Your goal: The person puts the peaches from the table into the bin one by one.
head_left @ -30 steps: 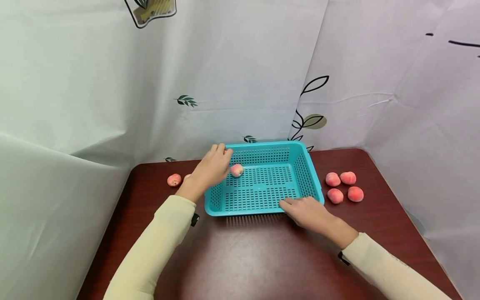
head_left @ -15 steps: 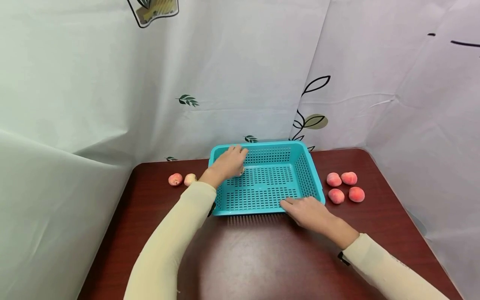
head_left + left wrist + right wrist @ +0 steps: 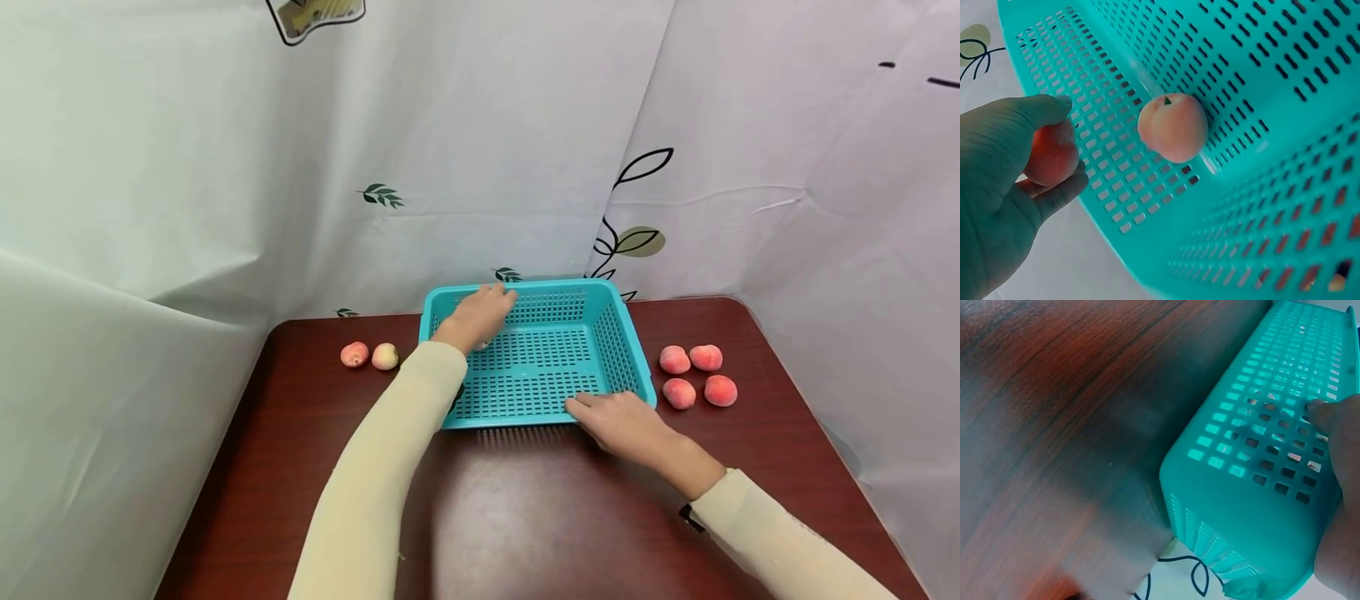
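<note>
A turquoise perforated basket sits toward the back of the table. My left hand is over the basket's left part; in the left wrist view, its thumb and fingers hold a reddish peach near the rim. A paler pink peach with a small green bit at its stem end lies on the basket's floor, mostly hidden by my hand in the head view. My right hand grips the basket's front rim near the right corner, its thumb pressed against the outer wall.
To the basket's left, a reddish peach and a paler peach lie on the dark red wooden table. Several red peaches are grouped at its right. A white patterned curtain hangs behind and along both sides.
My left hand has moved rightward from the basket's left edge to farther over its inside, carrying the peach. My right hand stays on the front rim.
</note>
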A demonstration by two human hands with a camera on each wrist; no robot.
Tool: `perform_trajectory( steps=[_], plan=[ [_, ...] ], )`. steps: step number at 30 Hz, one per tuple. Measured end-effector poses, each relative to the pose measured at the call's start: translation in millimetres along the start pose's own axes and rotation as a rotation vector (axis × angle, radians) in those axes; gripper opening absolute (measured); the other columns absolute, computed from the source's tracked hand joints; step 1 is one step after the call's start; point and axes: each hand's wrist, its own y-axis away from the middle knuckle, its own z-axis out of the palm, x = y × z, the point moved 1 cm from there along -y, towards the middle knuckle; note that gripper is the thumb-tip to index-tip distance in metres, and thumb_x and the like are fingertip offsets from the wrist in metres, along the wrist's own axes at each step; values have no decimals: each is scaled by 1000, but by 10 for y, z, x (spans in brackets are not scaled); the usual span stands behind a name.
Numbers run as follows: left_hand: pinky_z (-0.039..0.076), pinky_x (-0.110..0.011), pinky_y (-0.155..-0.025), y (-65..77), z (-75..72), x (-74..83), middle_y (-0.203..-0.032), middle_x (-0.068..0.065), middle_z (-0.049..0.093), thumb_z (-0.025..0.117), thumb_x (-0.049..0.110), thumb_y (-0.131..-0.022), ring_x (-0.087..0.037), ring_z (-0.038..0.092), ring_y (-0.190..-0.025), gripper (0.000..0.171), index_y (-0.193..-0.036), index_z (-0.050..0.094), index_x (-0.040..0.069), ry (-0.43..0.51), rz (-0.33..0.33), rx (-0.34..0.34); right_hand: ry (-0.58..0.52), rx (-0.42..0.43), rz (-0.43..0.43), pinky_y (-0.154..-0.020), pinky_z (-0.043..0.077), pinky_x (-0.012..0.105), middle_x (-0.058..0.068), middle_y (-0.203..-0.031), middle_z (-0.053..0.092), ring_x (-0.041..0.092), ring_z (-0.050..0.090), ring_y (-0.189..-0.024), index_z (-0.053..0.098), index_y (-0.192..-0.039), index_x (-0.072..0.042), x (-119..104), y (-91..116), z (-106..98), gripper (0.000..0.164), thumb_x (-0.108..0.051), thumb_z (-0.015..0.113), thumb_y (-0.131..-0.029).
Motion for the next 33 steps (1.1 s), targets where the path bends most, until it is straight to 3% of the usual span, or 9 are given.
perform_trajectory(
  steps=[7, 13, 19, 26, 33],
  plan=[
    [48, -40, -110, -184, 63, 120, -158, -14, 45, 56, 10, -106, -30, 45, -146, 54, -158, 40, 12, -20, 21, -7, 1, -5, -2, -47, 26, 23, -5, -77, 54, 7, 38, -53, 50, -92, -16, -2, 5, -10, 18, -6, 64, -92],
    [45, -43, -114, -299, 168, 220, -161, -13, 42, 52, 4, -106, -31, 44, -147, 55, -158, 42, 17, 11, 24, -70, 0, -8, 0, -47, 26, 23, -4, -78, 55, 8, 38, -53, 51, -94, -16, -5, 7, -25, 19, -5, 67, -92],
    [45, -43, -113, -345, 248, 273, -158, -10, 47, 51, 1, -106, -28, 47, -144, 54, -156, 45, 21, 26, 30, -127, 2, 13, -8, -47, 26, 23, -4, -77, 55, 7, 37, -53, 51, -93, -16, -4, 1, -20, 21, -5, 68, -90],
    [51, -42, -104, -386, 345, 322, -149, -11, 55, 49, 3, -107, -27, 56, -134, 45, -149, 53, 20, -35, 71, -143, 2, 21, -11, -47, 25, 22, -4, -77, 55, 8, 36, -52, 52, -94, -15, -3, 9, -10, 20, -4, 68, -90],
    [51, -41, -104, -429, 433, 332, -145, -10, 58, 55, 5, -106, -27, 58, -131, 44, -147, 55, 19, -86, 72, -171, -7, -11, 9, -48, 26, 23, -5, -78, 55, 7, 37, -54, 50, -93, -16, -30, 7, -12, 20, -6, 68, -92]
  ],
)
